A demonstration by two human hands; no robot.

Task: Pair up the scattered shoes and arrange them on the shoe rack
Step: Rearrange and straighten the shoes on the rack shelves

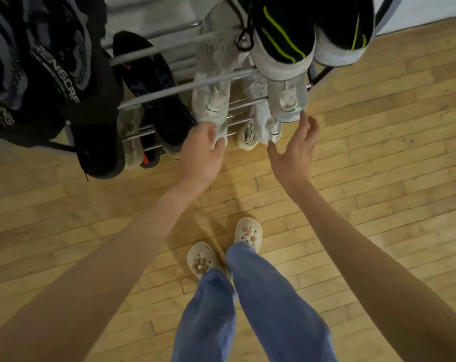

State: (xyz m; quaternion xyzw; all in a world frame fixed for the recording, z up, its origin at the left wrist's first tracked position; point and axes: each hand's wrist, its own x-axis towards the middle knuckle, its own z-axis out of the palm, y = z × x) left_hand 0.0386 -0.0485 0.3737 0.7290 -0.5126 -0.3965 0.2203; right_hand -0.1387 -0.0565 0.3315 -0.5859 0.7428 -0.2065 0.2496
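Observation:
I look down on a metal-bar shoe rack (185,88). Two white sneakers with green heel marks lie on a middle tier, toes inward: the left one (211,82) and the right one (287,103). My left hand (202,152) curls thumb and fingers around a white heel at the front of the rack, just under the left sneaker. My right hand (294,150) is open with spread fingers, its fingertips just beside the right sneaker's heel, holding nothing.
Black sneakers with neon-green lines (287,35) sit on the top tier at right, black-and-grey ones (38,61) at top left. A dark blue shoe (153,82) and more white shoes (247,138) fill lower tiers. My feet in cream clogs (250,232) stand on the wooden floor (378,165).

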